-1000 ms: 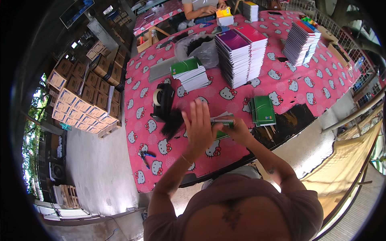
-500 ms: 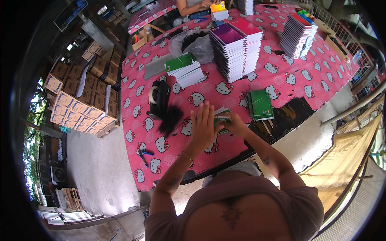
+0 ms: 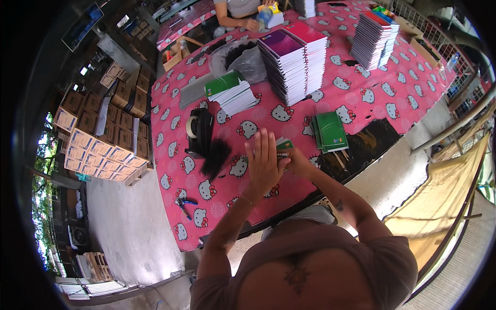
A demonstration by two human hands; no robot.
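Note:
A small green-covered notebook (image 3: 283,145) stands tilted between my hands over the pink tablecloth, mostly hidden by them. My left hand (image 3: 265,164) lies against its left side, palm inward, with the fingers stretched out straight. On the other side my right hand (image 3: 298,162) has its fingers closed around the notebook's right edge. Just right of my hands, a few green spiral notebooks (image 3: 330,130) lie stacked at the table edge. A bundle of loose black wire coils (image 3: 216,159) sits left of my left hand, next to a black tape dispenser (image 3: 200,132).
A fanned pile of green-covered pages (image 3: 230,93) lies farther back. Tall stacks of purple and red spiral notebooks (image 3: 293,64) stand behind it, with another stack (image 3: 373,41) at the far right. Blue-handled pliers (image 3: 185,205) lie near left. Across the table, a person (image 3: 238,15) handles a yellow-topped pile.
My view has shifted slightly. My left hand still lies flat at the notebook and my right hand still grips it. The person across has drawn one hand away from the yellow-topped pile.

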